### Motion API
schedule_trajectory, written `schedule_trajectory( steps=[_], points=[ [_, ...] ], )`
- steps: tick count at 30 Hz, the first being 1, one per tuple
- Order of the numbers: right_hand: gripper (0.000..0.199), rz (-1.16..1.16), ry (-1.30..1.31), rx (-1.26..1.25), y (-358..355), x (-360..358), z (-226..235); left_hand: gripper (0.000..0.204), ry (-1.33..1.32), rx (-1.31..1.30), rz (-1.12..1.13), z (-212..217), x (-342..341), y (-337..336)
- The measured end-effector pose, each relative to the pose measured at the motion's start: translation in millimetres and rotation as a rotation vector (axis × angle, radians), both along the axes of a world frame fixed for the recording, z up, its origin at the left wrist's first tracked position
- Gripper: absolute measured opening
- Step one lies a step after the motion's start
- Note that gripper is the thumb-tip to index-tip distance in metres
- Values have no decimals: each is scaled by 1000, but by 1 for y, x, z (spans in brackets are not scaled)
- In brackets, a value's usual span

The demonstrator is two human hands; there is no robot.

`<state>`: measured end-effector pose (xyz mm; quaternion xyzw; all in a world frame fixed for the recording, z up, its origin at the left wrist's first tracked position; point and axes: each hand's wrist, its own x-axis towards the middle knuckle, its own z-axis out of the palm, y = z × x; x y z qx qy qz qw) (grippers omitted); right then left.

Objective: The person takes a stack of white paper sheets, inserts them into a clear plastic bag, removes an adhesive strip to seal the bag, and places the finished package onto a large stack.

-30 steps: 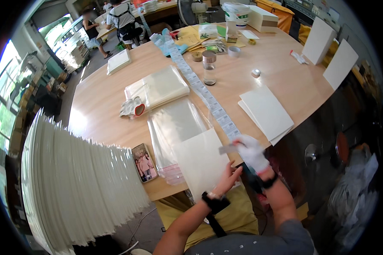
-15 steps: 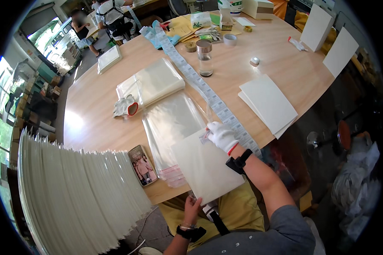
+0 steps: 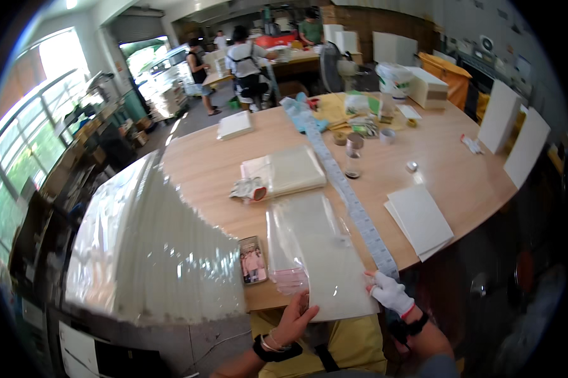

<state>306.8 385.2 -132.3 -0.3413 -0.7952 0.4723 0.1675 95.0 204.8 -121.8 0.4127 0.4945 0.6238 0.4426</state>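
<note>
A flat white packet (image 3: 337, 283) with a glossy surface lies in front of me, its near edge over the table edge. A small pale label (image 3: 342, 241) shows near its far end. My bare left hand (image 3: 296, 317) grips the near left corner, thumb on top and fingers partly hidden below. My right hand (image 3: 392, 293), in a white glove with bare fingertips, has its fingers closed at the packet's right edge. Under the packet's left side are clear plastic bags (image 3: 284, 242) with pink strips. Right of the packet runs a long strip of printed labels (image 3: 353, 201).
A tall stack of plastic-wrapped packets (image 3: 170, 252) stands left of a phone (image 3: 253, 260). More clear bags (image 3: 290, 169) and a glove (image 3: 248, 189) lie farther off. White boards (image 3: 421, 217), a glass bottle (image 3: 354, 157) and tape rolls (image 3: 387, 136) are also on the table. People work beyond.
My view has tilted up. My right hand has moved from the label down to the packet's right edge. The packet now lies flatter over the bags, and my left hand still holds its near corner.
</note>
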Motion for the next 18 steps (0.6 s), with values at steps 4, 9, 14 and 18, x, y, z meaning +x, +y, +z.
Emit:
schedule_trajectory(
  steps=[4,9,14,18],
  points=[
    [37,-8,376,-138,-25,-14,81,45,374,8,-66,123,-6,-53],
    [42,346,667,60,-52,-69,184,58,848,346,161,221,-28,-151],
    [40,563,784,-56,-101,-175,278,51,655,377,789,308,-98,-203],
    [39,902,664,-219,-143,-271,296,48,806,-2,950,319,-209,-271]
  ],
)
